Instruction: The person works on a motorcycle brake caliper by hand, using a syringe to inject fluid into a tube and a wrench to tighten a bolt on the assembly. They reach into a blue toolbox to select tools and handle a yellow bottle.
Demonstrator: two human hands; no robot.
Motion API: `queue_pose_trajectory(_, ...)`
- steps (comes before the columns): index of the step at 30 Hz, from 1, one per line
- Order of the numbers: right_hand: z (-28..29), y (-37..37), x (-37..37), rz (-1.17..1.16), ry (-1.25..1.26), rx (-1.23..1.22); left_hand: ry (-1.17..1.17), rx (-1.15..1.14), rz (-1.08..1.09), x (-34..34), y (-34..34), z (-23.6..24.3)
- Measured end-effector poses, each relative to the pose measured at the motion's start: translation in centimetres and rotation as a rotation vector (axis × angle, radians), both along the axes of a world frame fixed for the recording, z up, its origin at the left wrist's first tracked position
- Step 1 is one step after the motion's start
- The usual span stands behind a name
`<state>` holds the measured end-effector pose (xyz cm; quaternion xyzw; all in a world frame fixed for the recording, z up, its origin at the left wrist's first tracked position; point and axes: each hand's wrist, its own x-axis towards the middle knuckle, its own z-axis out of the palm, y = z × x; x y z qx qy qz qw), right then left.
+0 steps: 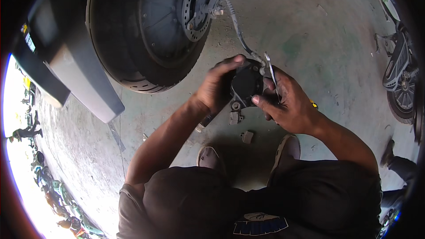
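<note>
A black brake caliper (pixel 246 82) is between my hands, raised above the floor. My left hand (pixel 218 84) is closed round its left side, with the thumb or a finger along the top edge. On the right, my right hand (pixel 285 102) grips the caliper's lower right with its thumb and also holds a slim silver wrench (pixel 272 76), which points upward. A grey brake hose (pixel 238 28) runs from the caliper's top up to the wheel. On the floor beneath lie two small brake pads (pixel 235 117) (pixel 248 137).
A large scooter wheel (pixel 146 31) with a brake disc (pixel 197 9) stands at upper left, beside a grey body panel (pixel 84 79). My shoes (pixel 210 158) are just below the brake pads. Another motorcycle (pixel 400 71) and a person's leg (pixel 403 168) are at the right.
</note>
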<state>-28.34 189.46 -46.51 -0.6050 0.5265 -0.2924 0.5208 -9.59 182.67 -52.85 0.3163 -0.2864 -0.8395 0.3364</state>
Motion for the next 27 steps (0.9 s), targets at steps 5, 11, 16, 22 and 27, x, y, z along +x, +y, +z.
queue_pose_trajectory(5, 0.0, 0.0, 0.0, 0.087, -0.056, -0.045, 0.331, 0.215, -0.198, 0.5, -0.1, -1.0)
queue_pose_trajectory(11, 2.9, -0.3, -1.0, 0.148, 0.293, -0.197, 0.200, 0.133, -0.173, -1.2, -0.2, -0.4)
queue_pose_trajectory(16, 2.8, -0.4, -1.8, 0.115, 0.335, -0.157, -0.065, -0.033, 0.046, -2.4, 0.4, 2.6)
queue_pose_trajectory(22, 0.2, -0.3, -2.6, 0.077, 0.059, 0.018, -0.140, -0.078, 0.047, -2.3, 0.6, 2.9)
queue_pose_trajectory(27, -0.6, 0.2, -2.7, 0.026, 0.060, -0.059, -0.241, -0.100, 0.033, -2.4, 0.9, 3.6)
